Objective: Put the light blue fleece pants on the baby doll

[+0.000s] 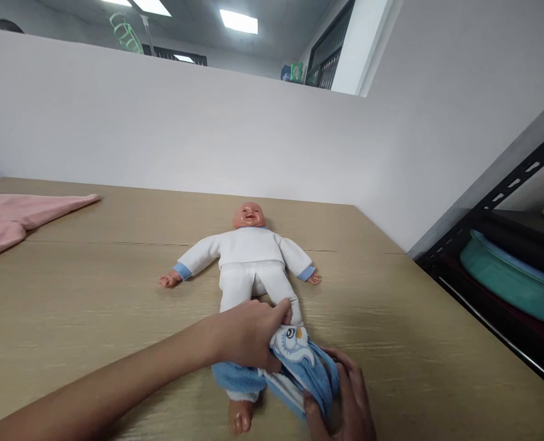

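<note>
A baby doll (252, 248) lies on its back on the wooden table, head away from me. It wears a white top with blue cuffs and white leggings. Blue terry doll pants (315, 367) with a white animal patch are bunched around its lower legs; one bare foot (241, 416) sticks out at the left. My left hand (253, 331) crosses over the legs, fingers closed on the pants beside the patch, thumb against the white leg. From the right, my right hand (348, 401) pinches the bunched pants leg. The doll's other foot is hidden by the cloth.
Pink cloth (19, 220) lies on the table (116, 306) at the far left. A white wall (184, 128) rises behind the table. To the right stands a black metal shelf (497, 202) holding folded teal and blue fabric (520, 282).
</note>
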`<state>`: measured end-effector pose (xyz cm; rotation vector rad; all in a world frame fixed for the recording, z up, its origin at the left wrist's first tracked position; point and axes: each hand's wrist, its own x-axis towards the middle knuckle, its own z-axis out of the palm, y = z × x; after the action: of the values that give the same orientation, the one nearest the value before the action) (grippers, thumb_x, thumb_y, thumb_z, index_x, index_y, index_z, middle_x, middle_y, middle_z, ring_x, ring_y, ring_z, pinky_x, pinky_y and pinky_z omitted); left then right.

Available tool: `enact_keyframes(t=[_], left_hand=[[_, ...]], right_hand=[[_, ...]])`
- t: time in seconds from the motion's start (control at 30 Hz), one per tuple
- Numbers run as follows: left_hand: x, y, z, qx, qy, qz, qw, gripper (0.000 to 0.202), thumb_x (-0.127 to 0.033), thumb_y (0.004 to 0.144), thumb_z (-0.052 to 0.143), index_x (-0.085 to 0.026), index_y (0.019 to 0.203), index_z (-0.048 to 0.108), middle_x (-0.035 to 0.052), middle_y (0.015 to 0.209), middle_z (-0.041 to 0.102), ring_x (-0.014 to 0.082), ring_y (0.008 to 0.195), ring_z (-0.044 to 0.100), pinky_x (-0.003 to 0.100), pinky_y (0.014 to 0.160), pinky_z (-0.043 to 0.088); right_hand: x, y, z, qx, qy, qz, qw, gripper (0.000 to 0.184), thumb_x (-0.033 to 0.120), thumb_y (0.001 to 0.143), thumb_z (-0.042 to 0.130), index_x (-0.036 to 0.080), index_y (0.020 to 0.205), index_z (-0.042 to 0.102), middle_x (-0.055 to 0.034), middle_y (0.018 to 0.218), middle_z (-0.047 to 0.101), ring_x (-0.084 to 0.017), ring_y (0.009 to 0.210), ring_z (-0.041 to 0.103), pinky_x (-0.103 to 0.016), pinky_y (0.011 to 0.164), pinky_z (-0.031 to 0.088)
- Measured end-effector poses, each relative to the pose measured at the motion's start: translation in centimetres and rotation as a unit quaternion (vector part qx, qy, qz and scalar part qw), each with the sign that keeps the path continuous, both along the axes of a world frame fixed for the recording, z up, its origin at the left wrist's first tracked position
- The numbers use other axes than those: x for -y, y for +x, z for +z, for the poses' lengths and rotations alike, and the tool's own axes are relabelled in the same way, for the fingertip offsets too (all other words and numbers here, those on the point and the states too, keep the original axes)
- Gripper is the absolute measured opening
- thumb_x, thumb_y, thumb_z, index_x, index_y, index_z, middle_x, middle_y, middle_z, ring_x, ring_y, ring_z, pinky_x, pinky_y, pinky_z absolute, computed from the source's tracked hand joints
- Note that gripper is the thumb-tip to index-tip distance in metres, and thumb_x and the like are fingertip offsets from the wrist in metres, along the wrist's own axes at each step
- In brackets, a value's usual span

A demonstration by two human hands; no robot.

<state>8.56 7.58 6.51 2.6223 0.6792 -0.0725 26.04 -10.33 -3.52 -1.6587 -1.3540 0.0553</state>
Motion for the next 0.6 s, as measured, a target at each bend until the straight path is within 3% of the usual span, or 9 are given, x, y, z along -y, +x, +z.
enact_keyframes(t=[0.13, 0.3, 0.4, 0.47, 0.6], left_hand=[[0.0, -0.2, -0.3, 0.022, -0.045, 0.013, 0.999, 0.060, -0.043, 0.076, 0.082, -0.022, 0.122, 0.050, 0.0081, 0.099, 0.074, 0.0326, 0.086, 0.072, 0.035, 0.068, 0.042], [-0.7, -1.1, -0.5, 0.106, -0.156, 0.028, 0.982, 0.057, -0.037, 0.076, 0.083, -0.024, 0.118, 0.047, 0.0033, 0.103, 0.069, 0.0260, 0.091, 0.067, 0.033, 0.076, 0.046], [-1.1, -1.6, -0.5, 0.143, -0.245, 0.021, 0.959, 0.057, -0.028, 0.074, 0.081, -0.023, 0.118, 0.045, 0.0014, 0.104, 0.066, 0.0221, 0.091, 0.064, 0.030, 0.073, 0.047], [-1.2, -1.8, -0.6, 0.167, -0.292, 0.017, 0.942, 0.058, -0.024, 0.073, 0.080, -0.023, 0.119, 0.044, 0.0007, 0.105, 0.063, 0.0198, 0.089, 0.062, 0.028, 0.071, 0.047], [-1.3, -2.2, -0.8, 0.204, -0.304, 0.014, 0.930, 0.057, -0.019, 0.073, 0.079, -0.022, 0.121, 0.048, 0.0002, 0.109, 0.061, 0.0193, 0.095, 0.060, 0.029, 0.078, 0.048]], right_hand=[[-0.2, -0.3, -1.0, -0.143, -0.068, 0.004, 0.987, 0.041, 0.028, 0.092, 0.068, 0.021, 0.132, 0.072, -0.0125, 0.123, 0.080, -0.033, 0.115, 0.077, -0.037, 0.095, 0.065], [-0.8, -0.7, -1.0, -0.340, -0.104, 0.088, 0.930, 0.033, 0.032, 0.095, 0.069, 0.020, 0.125, 0.075, -0.0101, 0.109, 0.084, -0.029, 0.103, 0.080, -0.033, 0.087, 0.066], [-1.6, -0.9, -1.1, -0.382, -0.094, 0.111, 0.913, 0.034, 0.028, 0.091, 0.072, 0.023, 0.125, 0.074, -0.0091, 0.109, 0.084, -0.028, 0.100, 0.080, -0.036, 0.088, 0.067], [-2.4, -0.8, -1.0, -0.400, -0.067, 0.115, 0.907, 0.045, 0.023, 0.087, 0.072, 0.025, 0.132, 0.068, -0.0081, 0.113, 0.082, -0.027, 0.101, 0.080, -0.035, 0.089, 0.067], [-4.7, 0.9, 0.1, -0.384, -0.043, 0.171, 0.906, 0.066, 0.011, 0.079, 0.070, 0.026, 0.141, 0.056, -0.0077, 0.129, 0.077, -0.024, 0.113, 0.077, -0.031, 0.095, 0.064]])
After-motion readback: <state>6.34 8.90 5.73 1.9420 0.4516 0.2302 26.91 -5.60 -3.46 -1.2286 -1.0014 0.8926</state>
